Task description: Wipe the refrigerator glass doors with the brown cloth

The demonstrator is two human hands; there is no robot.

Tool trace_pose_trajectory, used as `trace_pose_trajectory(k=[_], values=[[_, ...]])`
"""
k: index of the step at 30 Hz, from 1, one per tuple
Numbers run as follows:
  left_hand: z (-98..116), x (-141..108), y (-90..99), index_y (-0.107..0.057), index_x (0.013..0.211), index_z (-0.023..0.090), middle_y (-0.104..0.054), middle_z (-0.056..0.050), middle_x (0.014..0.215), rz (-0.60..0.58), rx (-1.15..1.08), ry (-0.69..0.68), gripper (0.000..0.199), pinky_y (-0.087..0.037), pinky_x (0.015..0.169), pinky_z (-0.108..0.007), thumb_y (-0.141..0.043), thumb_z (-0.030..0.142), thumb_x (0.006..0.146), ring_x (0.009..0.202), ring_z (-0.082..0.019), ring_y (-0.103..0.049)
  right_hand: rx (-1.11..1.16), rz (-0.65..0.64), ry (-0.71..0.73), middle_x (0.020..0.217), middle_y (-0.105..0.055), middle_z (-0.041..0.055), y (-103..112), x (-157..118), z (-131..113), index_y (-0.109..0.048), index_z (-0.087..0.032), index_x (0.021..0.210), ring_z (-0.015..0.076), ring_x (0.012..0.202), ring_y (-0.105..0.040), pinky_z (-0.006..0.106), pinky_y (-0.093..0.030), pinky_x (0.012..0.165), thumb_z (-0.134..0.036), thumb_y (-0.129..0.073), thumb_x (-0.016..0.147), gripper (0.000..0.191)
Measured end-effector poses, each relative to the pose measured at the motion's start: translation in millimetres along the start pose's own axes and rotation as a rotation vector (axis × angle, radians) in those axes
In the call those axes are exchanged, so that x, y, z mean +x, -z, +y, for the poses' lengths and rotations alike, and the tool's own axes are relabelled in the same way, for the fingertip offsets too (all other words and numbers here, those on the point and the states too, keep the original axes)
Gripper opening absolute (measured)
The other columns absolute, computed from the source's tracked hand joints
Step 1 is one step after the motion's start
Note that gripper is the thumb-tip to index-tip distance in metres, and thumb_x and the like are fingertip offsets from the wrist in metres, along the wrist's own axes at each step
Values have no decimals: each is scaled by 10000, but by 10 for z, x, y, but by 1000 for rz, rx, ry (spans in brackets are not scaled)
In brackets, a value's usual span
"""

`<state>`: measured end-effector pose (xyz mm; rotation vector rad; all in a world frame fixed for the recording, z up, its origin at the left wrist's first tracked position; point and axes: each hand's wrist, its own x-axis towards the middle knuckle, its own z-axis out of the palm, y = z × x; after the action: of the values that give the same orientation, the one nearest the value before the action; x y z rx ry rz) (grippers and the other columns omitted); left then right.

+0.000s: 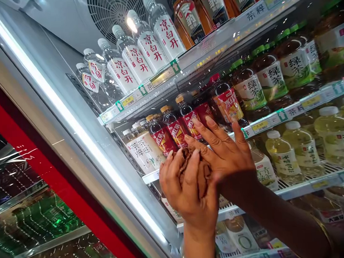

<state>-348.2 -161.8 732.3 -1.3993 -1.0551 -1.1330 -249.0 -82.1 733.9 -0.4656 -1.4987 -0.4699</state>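
A crumpled brown cloth [204,174] sits in my left hand [189,190], whose fingers curl round it. Beside it is my right hand [231,154], its fingers stretched out and spread; its near edge overlaps the cloth, and I cannot tell whether it touches it. Both hands are raised in front of the shelves of a drinks cooler. Behind my fingertips stand dark tea bottles [173,127] with red labels and orange caps. Small bottles with cream labels [139,147] are to the left of these.
Clear water bottles [142,44] line the upper shelf, beside amber bottles [189,17]. Green-capped tea bottles [274,76] fill the middle shelf's right side; pale yellow drinks [284,152] stand below. A bright light strip [70,112] and a red frame [60,184] edge the cooler's left.
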Motion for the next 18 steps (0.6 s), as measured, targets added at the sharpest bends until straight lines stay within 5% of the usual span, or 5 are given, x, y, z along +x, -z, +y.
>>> trace_pose_trajectory(k=[4,7,12,18], values=[[-115,183,31,-712,1138,250,-709,-63,1177,150,94,99,244,-504,1073,-439,-753,226,899,1184,-235,-652,10,4,5,1642,-420,50,3,-5,16,-509,-207,1517,210,1579,-331,516,-95,1358,-211,-506,1019,498],[-162,-28,138,-716,1120,230,-713,-66,1161,211,165,173,262,-510,1044,-419,-784,202,868,1143,-224,-670,26,12,5,1617,-454,54,16,2,15,-499,-204,1524,209,1575,-341,519,-106,1360,-203,-582,975,555],[-80,-374,201,-713,1097,211,-708,-74,1135,93,217,115,287,-515,1039,-431,-801,144,832,1136,-234,-670,29,17,-5,1620,-442,47,12,10,2,-527,-198,1503,209,1573,-343,506,-99,1364,-243,-584,988,520],[-169,302,107,-727,1233,251,-718,-61,1151,154,233,100,365,-491,1043,-412,-772,197,875,1121,-218,-658,16,15,-1,1626,-435,54,19,-4,-4,-520,-190,1510,213,1575,-340,511,-103,1359,-258,-579,1003,515]])
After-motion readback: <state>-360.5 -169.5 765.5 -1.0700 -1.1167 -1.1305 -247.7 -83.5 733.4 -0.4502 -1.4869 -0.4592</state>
